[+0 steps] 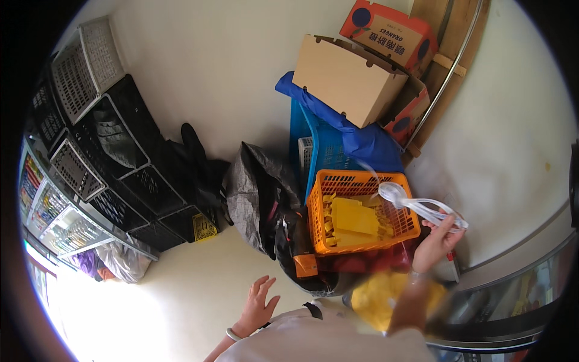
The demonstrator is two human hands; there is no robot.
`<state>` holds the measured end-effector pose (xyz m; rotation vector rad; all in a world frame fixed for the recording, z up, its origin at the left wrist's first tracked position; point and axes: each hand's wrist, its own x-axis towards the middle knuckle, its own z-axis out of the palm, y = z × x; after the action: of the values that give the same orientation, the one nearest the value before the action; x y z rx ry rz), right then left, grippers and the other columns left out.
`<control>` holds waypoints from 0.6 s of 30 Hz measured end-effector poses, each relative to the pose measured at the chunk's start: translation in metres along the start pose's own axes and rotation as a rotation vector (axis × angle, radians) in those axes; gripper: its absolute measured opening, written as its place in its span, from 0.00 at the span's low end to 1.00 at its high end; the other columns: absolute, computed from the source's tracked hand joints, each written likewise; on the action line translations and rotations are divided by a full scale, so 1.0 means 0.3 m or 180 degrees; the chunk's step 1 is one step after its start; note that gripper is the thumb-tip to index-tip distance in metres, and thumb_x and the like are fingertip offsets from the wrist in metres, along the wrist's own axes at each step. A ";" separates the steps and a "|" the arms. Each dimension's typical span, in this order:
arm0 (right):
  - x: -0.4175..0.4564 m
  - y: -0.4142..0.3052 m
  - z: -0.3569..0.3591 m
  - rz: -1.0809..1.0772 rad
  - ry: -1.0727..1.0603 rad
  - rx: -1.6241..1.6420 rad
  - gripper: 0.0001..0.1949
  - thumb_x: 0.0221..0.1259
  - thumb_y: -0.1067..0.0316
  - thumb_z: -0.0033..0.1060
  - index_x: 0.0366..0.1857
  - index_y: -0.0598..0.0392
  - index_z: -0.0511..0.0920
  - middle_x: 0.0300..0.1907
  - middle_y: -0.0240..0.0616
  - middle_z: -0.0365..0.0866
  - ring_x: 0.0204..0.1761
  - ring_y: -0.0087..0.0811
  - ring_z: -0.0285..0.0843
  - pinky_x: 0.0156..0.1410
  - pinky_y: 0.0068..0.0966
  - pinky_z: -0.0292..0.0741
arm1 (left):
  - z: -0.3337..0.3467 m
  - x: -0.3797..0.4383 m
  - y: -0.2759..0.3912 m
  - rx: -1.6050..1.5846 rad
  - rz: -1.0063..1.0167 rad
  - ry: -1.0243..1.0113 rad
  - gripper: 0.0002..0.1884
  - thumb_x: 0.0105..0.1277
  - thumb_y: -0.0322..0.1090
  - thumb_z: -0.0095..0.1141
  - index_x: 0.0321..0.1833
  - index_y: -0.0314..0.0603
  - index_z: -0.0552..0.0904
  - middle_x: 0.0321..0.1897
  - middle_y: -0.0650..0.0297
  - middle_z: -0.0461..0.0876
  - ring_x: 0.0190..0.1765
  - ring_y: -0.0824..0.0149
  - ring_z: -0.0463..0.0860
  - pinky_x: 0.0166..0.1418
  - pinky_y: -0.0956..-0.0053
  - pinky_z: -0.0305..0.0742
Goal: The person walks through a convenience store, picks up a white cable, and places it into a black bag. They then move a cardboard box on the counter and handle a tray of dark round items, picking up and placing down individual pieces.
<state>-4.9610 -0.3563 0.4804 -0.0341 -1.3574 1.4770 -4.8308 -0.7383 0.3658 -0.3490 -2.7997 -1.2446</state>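
My right hand [441, 240] is closed on a bundle of white straps or cord [418, 204], whose knotted end hangs over the right side of an orange plastic basket [362, 251]. Inside the basket lie a yellow flat piece [355, 217] and several small yellow pieces. My left hand [258, 305] is empty, fingers apart, above the floor to the lower left of the basket. Between the hands, left of the basket, a grey woven sack [244, 203] gapes around dark items, with an orange packet [306, 265] among them.
Behind the basket stand a blue plastic crate [323, 149], a blue cloth [371, 145] and cardboard boxes [348, 77]. Stacked black crates [151, 188] and a goods shelf [79, 226] are at the left. A yellow bag [380, 298] lies beside my right forearm; a glass case [502, 294] curves at the lower right.
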 end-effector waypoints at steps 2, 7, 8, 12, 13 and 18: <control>-0.030 0.085 0.008 -0.0313 -0.0117 -0.0450 0.08 0.74 0.72 0.50 0.51 0.60 0.69 0.51 0.41 0.76 0.42 0.26 0.79 0.39 0.21 0.81 | 0.028 -0.026 -0.009 0.0076 -0.0107 -0.0207 0.28 0.66 0.35 0.62 0.69 0.43 0.71 0.67 0.47 0.66 0.68 0.43 0.68 0.69 0.55 0.67; -0.117 0.272 0.026 -0.1444 -0.1186 -0.1423 0.11 0.60 0.77 0.65 0.45 0.59 0.75 0.44 0.45 0.80 0.46 0.49 0.79 0.52 0.40 0.77 | 0.093 -0.052 -0.047 0.0061 -0.0253 -0.0581 0.27 0.68 0.40 0.61 0.69 0.46 0.71 0.68 0.46 0.64 0.69 0.43 0.67 0.71 0.54 0.68; -0.150 0.353 0.032 -0.1288 -0.1422 -0.1444 0.13 0.60 0.75 0.67 0.46 0.58 0.74 0.44 0.45 0.80 0.47 0.49 0.79 0.52 0.40 0.77 | 0.096 -0.051 -0.042 -0.0043 -0.0373 -0.0580 0.27 0.68 0.41 0.61 0.69 0.46 0.72 0.68 0.46 0.65 0.69 0.44 0.67 0.71 0.55 0.68; -0.355 0.619 0.071 0.0325 -0.2819 -0.1858 0.21 0.62 0.65 0.67 0.56 0.58 0.73 0.55 0.51 0.76 0.56 0.53 0.75 0.59 0.43 0.74 | 0.117 -0.089 -0.026 0.0141 -0.0389 -0.0419 0.25 0.70 0.42 0.58 0.69 0.47 0.72 0.68 0.48 0.66 0.69 0.45 0.68 0.71 0.56 0.68; -0.394 0.667 0.068 0.0160 -0.3338 -0.1892 0.24 0.62 0.63 0.67 0.60 0.59 0.72 0.59 0.53 0.74 0.59 0.55 0.73 0.63 0.45 0.72 | 0.138 -0.097 -0.015 0.0084 -0.0490 -0.0359 0.25 0.71 0.42 0.57 0.69 0.47 0.71 0.68 0.48 0.66 0.69 0.45 0.68 0.71 0.56 0.68; -0.553 0.794 0.052 -0.1009 -0.3572 -0.2142 0.30 0.63 0.63 0.65 0.68 0.59 0.67 0.68 0.56 0.67 0.69 0.56 0.65 0.73 0.47 0.63 | 0.243 -0.159 0.005 0.0014 -0.0849 -0.0288 0.24 0.73 0.40 0.53 0.70 0.45 0.70 0.69 0.50 0.65 0.70 0.47 0.67 0.74 0.56 0.64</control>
<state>-5.0560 -0.4262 0.2146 0.6324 -2.5598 0.6565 -4.7813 -0.6920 0.3110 -0.0310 -3.0036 -1.2997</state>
